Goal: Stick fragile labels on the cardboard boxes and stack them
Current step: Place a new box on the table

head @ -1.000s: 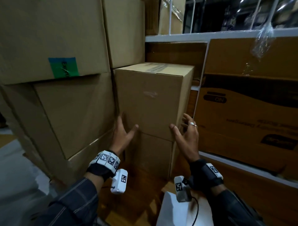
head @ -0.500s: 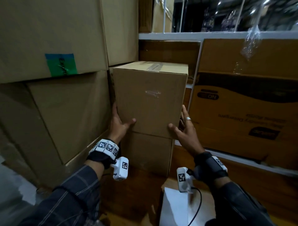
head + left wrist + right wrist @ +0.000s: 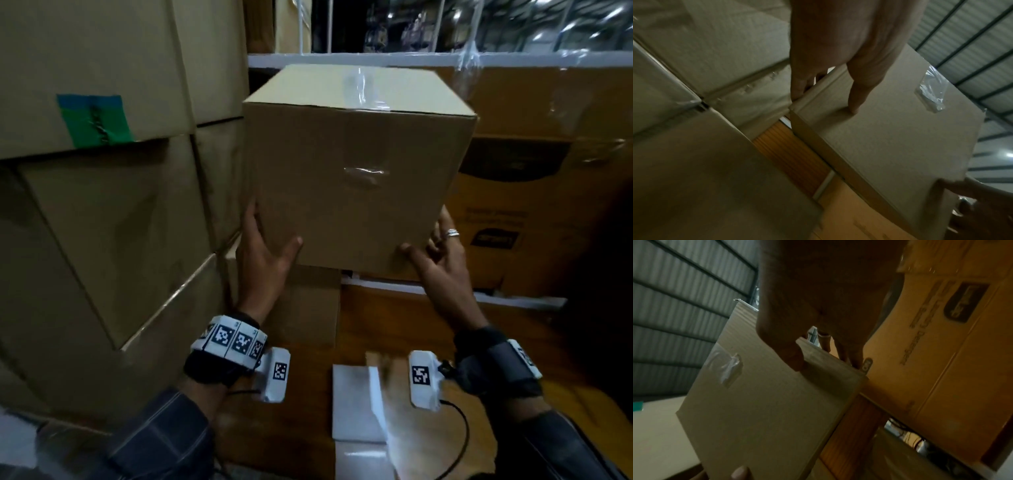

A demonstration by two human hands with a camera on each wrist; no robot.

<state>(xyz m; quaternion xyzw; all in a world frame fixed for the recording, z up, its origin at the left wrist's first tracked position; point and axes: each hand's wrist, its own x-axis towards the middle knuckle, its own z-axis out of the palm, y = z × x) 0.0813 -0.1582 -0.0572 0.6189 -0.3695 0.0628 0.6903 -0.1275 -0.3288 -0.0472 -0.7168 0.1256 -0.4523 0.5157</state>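
Observation:
I hold a plain brown cardboard box [image 3: 352, 178], taped shut with clear tape on top, in front of me in the head view. My left hand [image 3: 263, 246] grips its lower left corner, thumb on the front face and fingers along the left side. My right hand [image 3: 438, 253], which wears a ring, grips the lower right corner the same way. In the left wrist view, the left hand [image 3: 824, 102] clamps the box [image 3: 890, 138] at its edge. The right wrist view has the right hand [image 3: 826, 365] on the box [image 3: 766, 402]. A second small box [image 3: 308, 308] sits just below.
Large stacked cartons [image 3: 102, 240], one with green tape [image 3: 96, 120], form a wall close on the left. A printed carton [image 3: 548, 205] fills the white shelf [image 3: 445, 291] on the right. White sheets [image 3: 356, 404] lie on the wooden surface under my wrists.
My hands closed on the box's lower corners. The box has come up off the small box below it and toward me, filling more of the view.

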